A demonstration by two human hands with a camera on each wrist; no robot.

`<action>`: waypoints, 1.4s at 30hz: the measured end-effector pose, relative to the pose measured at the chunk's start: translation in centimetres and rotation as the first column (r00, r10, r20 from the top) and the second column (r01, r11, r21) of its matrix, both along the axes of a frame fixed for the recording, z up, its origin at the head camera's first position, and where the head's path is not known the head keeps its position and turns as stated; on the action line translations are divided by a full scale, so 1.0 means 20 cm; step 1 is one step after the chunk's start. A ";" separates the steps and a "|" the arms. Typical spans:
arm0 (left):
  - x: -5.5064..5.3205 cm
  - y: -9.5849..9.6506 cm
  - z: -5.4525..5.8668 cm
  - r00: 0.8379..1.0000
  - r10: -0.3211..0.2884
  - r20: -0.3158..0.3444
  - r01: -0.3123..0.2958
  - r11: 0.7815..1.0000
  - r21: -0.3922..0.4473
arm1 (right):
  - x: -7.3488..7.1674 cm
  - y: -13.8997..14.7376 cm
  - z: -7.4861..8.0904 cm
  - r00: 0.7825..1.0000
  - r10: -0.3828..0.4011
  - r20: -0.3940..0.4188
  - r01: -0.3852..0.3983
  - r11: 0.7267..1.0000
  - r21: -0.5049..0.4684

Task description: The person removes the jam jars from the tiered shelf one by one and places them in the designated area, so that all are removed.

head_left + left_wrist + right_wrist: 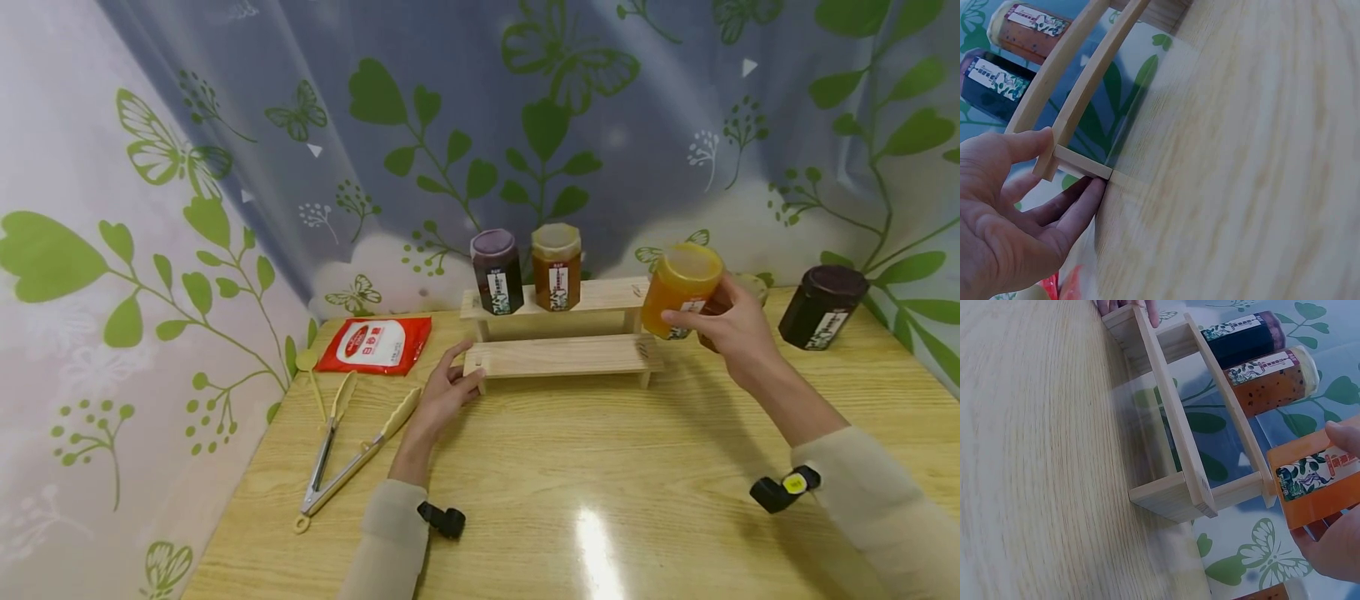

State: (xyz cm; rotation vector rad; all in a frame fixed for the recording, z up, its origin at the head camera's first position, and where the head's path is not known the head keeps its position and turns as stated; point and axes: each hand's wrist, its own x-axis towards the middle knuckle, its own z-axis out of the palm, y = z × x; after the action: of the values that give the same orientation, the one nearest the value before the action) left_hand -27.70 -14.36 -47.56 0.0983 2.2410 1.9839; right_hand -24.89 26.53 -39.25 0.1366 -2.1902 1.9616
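Note:
A two-step wooden rack (558, 358) stands at the back of the table. My left hand (444, 392) holds the left end of its lower step, thumb on the board and fingertips by the end leg (1085, 164). My right hand (738, 329) grips an orange jar (678, 292) with a yellow lid, tilted at the right end of the upper step. In the right wrist view, the jar's base is right beside the upper board. On the upper step stand a dark jar with a purple lid (497, 275) and an amber jar with a pale lid (557, 271).
Another dark jar (822, 307) stands at the far right. Behind my right hand, a further jar (752, 288) is mostly hidden. To the left lie a red-and-white packet (375, 345), a yellow spoon (308, 362) and spread tongs (348, 469). A patterned curtain (465, 108) hangs behind the table.

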 end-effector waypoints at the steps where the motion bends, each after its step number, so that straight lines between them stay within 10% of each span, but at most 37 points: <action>1: 0.00 0.00 0.00 1.000 0.000 0.000 0.000 1.000 0.000 | 0.00 0.00 0.00 1.000 0.002 -0.004 -0.002 1.000 -0.008; 18: 0.00 0.00 0.02 1.000 0.001 -0.003 -0.001 1.000 -0.015 | 0.13 0.19 -0.12 0.997 -0.058 0.050 0.059 0.998 -0.008; 42: 0.01 0.00 0.01 1.000 0.008 0.017 -0.007 1.000 -0.009 | 0.29 0.54 -0.31 0.969 -0.196 0.150 0.153 0.954 0.259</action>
State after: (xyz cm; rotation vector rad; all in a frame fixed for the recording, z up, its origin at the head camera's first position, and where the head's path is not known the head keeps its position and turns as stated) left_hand -27.45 -14.26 -47.27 0.0719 2.2427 1.9708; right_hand -19.03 37.42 -45.37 -0.1965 -2.4555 1.6591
